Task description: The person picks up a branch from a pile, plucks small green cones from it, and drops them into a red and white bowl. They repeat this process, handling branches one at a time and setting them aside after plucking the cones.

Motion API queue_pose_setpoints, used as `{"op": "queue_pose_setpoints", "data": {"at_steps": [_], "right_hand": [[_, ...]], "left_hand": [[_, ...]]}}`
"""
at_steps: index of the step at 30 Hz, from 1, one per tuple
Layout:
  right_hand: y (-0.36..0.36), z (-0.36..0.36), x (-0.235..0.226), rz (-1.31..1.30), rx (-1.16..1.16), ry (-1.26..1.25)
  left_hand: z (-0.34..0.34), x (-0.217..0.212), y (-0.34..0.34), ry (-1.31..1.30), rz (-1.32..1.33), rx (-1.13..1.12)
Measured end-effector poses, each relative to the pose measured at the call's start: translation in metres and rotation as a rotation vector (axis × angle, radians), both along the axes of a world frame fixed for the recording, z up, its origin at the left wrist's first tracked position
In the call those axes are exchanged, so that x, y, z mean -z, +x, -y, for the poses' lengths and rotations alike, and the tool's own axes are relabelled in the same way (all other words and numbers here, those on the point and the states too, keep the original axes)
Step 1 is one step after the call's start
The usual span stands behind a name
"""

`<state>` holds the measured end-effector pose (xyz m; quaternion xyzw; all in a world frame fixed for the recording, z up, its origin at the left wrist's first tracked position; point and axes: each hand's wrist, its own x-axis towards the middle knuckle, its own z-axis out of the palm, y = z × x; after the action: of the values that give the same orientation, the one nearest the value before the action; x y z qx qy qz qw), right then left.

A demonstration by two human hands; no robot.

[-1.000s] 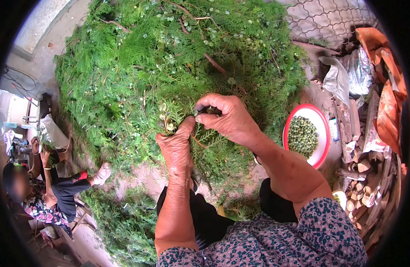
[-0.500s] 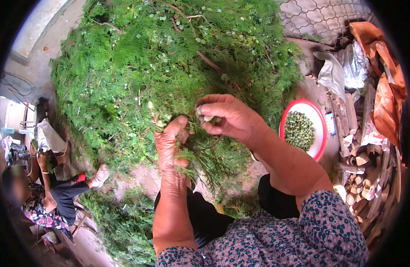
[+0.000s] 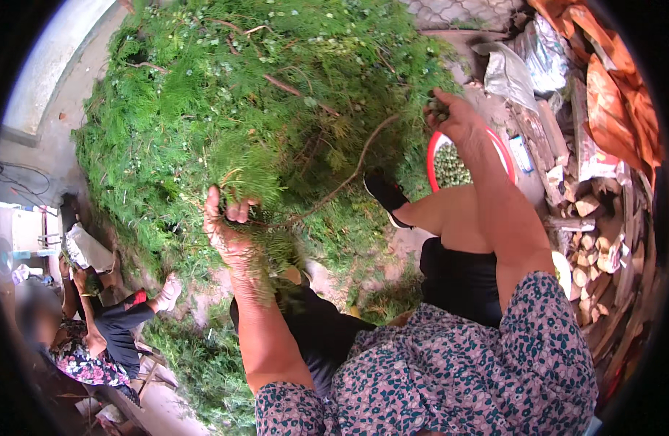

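Branch [image 3: 359,168] in L hand [image 3: 233,231], grn cones [image 3: 438,112] in R hand [image 3: 461,120] nr basin [image 3: 432,164].

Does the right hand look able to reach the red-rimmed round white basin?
Probably yes: the right hand appears near the far rim of the basin, with nothing visible blocking the way.

Open air over the left part of the red-rimmed basin [image 3: 432,163]; right forearm [image 3: 498,196] crosses the rest. Bare leg [image 3: 447,213] blocks near side, green pile [image 3: 175,123] the left. Brown branch [image 3: 363,156] spans the gap between grips.
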<state>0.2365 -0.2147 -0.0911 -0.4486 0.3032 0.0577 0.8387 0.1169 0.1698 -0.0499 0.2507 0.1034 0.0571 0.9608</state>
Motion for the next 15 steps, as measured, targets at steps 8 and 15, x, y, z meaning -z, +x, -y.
{"op": "queue_pose_setpoints", "data": {"at_steps": [8,15], "right_hand": [[-0.054,0.164,0.047,0.088,-0.533,-1.833],[-0.078,0.173,0.042,-0.095,-0.249,-1.437]], "left_hand": [[0.014,-0.009,-0.038,0.016,0.014,-0.015],[-0.031,0.002,-0.062,-0.053,0.093,0.08]]}}
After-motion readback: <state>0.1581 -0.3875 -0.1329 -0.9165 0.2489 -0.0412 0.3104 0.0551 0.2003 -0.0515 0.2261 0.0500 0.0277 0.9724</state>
